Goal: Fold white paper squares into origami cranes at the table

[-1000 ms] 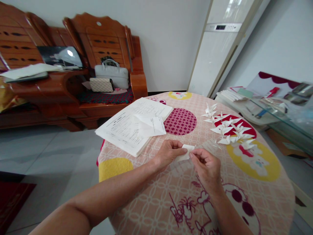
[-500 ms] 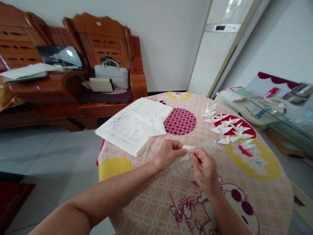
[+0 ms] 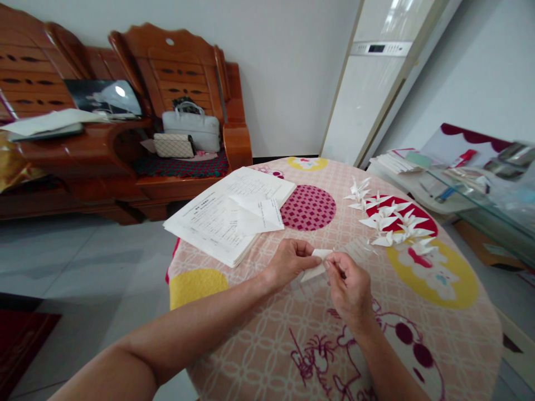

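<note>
A small folded piece of white paper [image 3: 314, 271] is held between my two hands above the round table. My left hand [image 3: 291, 258] pinches its left side between thumb and fingers. At its right edge, the thumb and fingertips of my right hand [image 3: 348, 278] are closed on the same paper. The fingers hide part of the folds. Beyond my right hand, several white paper cranes [image 3: 390, 217] stand grouped at the table's far right.
A stack of printed sheets [image 3: 209, 217] lies at the table's left, with a partly folded sheet [image 3: 261, 214] on top. The patterned tablecloth [image 3: 267, 345] covers the table. A glass-edged side stand [image 3: 472, 206] with clutter is at the right; a wooden chair [image 3: 238, 145] stands behind.
More of the paper shows below my fingers, with a flap now pointing down and left. Both hands keep nearly the same place and grip.
</note>
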A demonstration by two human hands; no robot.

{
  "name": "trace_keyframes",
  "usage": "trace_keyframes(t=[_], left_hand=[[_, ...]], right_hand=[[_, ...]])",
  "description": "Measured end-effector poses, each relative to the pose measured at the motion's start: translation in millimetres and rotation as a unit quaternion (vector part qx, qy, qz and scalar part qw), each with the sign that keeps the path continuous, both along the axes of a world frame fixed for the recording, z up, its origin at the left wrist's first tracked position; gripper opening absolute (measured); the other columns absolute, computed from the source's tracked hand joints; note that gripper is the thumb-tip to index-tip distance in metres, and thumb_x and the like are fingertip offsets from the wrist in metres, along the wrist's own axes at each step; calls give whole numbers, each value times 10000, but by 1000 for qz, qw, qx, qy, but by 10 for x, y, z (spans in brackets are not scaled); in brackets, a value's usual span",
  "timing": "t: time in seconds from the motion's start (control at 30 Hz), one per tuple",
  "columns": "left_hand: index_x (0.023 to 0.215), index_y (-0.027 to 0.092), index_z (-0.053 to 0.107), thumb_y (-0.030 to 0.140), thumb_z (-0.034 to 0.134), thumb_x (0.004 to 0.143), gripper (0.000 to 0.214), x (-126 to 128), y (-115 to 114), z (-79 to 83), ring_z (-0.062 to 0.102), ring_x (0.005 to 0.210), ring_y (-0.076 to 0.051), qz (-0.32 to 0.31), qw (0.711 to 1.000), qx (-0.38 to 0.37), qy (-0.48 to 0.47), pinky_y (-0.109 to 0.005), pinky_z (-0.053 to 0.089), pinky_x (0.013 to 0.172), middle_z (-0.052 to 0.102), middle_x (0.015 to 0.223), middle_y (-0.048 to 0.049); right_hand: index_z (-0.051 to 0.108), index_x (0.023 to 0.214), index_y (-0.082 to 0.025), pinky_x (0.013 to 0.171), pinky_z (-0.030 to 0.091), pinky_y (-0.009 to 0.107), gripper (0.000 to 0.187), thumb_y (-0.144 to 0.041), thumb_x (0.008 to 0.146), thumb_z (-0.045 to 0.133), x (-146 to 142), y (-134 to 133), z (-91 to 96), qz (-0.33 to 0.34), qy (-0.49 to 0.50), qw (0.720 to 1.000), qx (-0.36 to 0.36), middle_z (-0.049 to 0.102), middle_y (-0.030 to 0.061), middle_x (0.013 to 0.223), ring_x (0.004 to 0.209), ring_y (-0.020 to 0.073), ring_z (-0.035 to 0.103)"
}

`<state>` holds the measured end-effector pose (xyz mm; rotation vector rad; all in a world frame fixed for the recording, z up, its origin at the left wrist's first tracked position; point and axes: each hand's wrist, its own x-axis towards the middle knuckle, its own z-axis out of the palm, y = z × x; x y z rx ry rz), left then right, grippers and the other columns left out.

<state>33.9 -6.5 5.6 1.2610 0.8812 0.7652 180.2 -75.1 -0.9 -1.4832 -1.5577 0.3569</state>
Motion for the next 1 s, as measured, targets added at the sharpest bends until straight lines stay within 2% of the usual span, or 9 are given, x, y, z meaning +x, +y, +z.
trace_keyframes(t=[0.17, 0.27, 0.4, 0.5, 0.7, 1.0], left_hand=[[580, 129, 541, 336, 730, 615, 282, 4, 3, 5, 324, 464, -38, 0, 1000, 15, 1, -194, 196, 452, 423, 505, 63], [576, 126, 550, 291, 715, 614, 236, 36, -21, 10, 348, 465, -41, 25, 999, 25, 9, -193, 209, 450, 448, 512, 58], [615, 128, 589, 253, 700, 609, 168, 70, -50, 23, 431, 471, -59, 67, 998, -6, -19, -192, 286, 463, 542, 552, 33], [627, 140, 602, 254, 700, 617, 150, 62, -34, 22, 486, 485, -78, 71, 995, -35, -55, -202, 338, 484, 590, 578, 17], [618, 156, 596, 252, 720, 607, 157, 43, -11, 27, 485, 487, -79, 83, 993, -38, -71, -203, 346, 483, 595, 577, 22], [619, 155, 574, 264, 717, 612, 180, 59, -57, 70, 479, 501, -75, 102, 993, -26, -57, -198, 333, 477, 574, 576, 28]], right_hand=[[576, 809, -178, 507, 383, 211, 128, -254, 880, 502, -8, 2, -15, 4, -1, 1000, 4, 554, -20, 607, 518, 112, 498], [595, 820, -175, 502, 388, 217, 125, -272, 869, 533, -31, 5, -25, -2, 24, 1000, 4, 551, -25, 591, 502, 112, 496], [631, 856, -170, 452, 389, 214, 163, -326, 861, 585, -24, 2, 10, -30, 145, 989, -2, 534, -44, 529, 446, 107, 486], [646, 817, -165, 465, 427, 218, 203, -360, 857, 606, 20, 4, 52, -59, 232, 971, -11, 555, -37, 522, 446, 110, 525], [682, 830, -146, 511, 498, 252, 238, -380, 784, 683, 26, 22, 66, 23, 304, 947, -98, 657, 13, 623, 516, 144, 617], [675, 781, -151, 481, 504, 249, 212, -363, 781, 675, -23, 32, 52, 22, 326, 940, -100, 653, 8, 586, 482, 138, 608]])
